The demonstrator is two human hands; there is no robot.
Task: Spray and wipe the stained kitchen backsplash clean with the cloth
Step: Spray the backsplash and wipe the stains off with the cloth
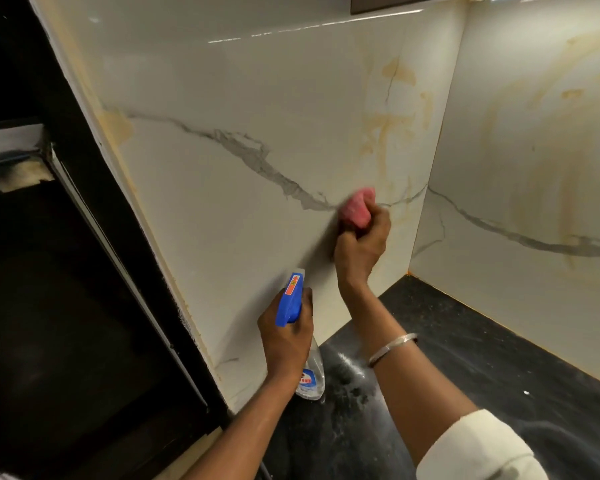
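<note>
Two hands were at work; my left hand point(284, 334) was curled round the neck of the spray bottle point(293, 299), fingers wrapped tight below its blue trigger head, with its base low by the back edge of the black countertop point(499, 341); whether it touched, I could not tell. My right hand point(359, 251) had its fingers bunched round the pink cloth point(357, 207), pressing it to the backsplash point(257, 98) on the grey vein, near the inner corner; the yellow-brown stains point(392, 126) lay above and to the right of it.

I judged that a careless squeeze of the trigger could wet my right arm, so close beside the nozzle; a loaded cloth might only smear the stains wider; runoff could drip onto the countertop.

An orange sticker on the trigger head and a red-and-blue label low on the bottle showed; neither was readable.
</note>
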